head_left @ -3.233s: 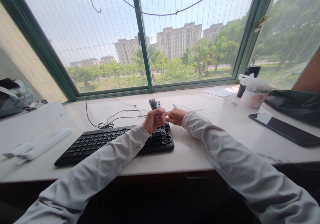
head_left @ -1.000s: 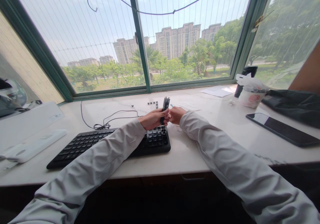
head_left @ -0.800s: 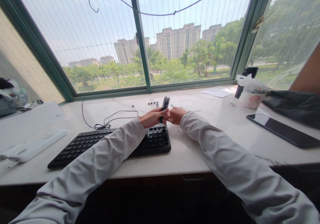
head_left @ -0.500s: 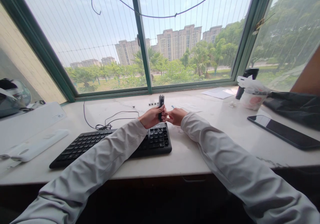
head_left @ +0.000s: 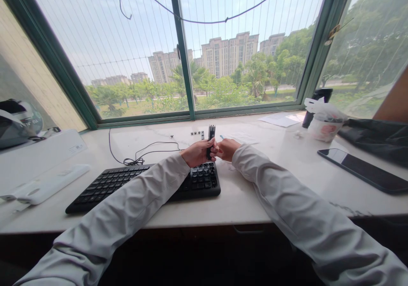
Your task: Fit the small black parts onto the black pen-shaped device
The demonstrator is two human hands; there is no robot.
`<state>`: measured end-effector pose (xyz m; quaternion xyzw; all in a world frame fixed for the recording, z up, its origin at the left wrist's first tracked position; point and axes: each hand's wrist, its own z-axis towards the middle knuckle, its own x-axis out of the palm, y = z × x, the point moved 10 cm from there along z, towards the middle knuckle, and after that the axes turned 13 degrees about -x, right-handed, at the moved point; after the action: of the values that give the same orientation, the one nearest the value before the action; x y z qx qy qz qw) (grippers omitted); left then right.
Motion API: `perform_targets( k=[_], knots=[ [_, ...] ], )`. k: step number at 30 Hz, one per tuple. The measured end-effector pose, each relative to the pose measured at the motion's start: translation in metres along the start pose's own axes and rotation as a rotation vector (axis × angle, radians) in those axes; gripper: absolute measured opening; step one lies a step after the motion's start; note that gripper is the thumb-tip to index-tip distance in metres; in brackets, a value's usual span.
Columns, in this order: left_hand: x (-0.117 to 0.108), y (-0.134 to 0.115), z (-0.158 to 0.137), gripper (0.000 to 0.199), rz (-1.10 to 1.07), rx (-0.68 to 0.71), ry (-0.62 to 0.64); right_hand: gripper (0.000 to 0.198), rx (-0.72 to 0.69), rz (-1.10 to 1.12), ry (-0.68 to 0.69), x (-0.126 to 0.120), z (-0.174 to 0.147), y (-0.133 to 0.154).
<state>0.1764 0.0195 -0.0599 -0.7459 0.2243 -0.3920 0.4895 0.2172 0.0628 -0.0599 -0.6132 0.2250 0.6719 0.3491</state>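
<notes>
My left hand (head_left: 200, 151) is closed around a slim black keycap puller (head_left: 211, 142), held upright with small prongs at its top and thin wires below. Close beside it, my right hand (head_left: 228, 149) has its fingers curled in against the tool and the left fingers; what they grip is hidden. A small light-blue tip (head_left: 222, 137) shows just behind the right hand. Below both hands lies a black keyboard (head_left: 204, 179), partly covered by my left forearm, with some bare key positions at its right end. Several loose keycaps (head_left: 195, 133) stand behind the hands.
A black cable (head_left: 135, 161) coils behind the keyboard. To the right are a phone (head_left: 360, 169), a bagged cup (head_left: 325, 124) and a black bag (head_left: 376, 139). White devices (head_left: 57, 184) and a helmet (head_left: 19, 122) sit left. A window frame (head_left: 146, 120) borders the back.
The keycap puller and my left hand have shifted slightly right and down, tilting a little. A larger keycap behind them now shows. The right hand stays nearly in place.
</notes>
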Motion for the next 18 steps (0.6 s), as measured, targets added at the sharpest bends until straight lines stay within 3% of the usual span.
perform_targets(
  k=[18],
  knots=[
    [0.013,-0.006,-0.006,0.028,0.255,0.061,0.025,0.040,0.027,0.020,0.002,-0.006,-0.005,0.002]
  ],
)
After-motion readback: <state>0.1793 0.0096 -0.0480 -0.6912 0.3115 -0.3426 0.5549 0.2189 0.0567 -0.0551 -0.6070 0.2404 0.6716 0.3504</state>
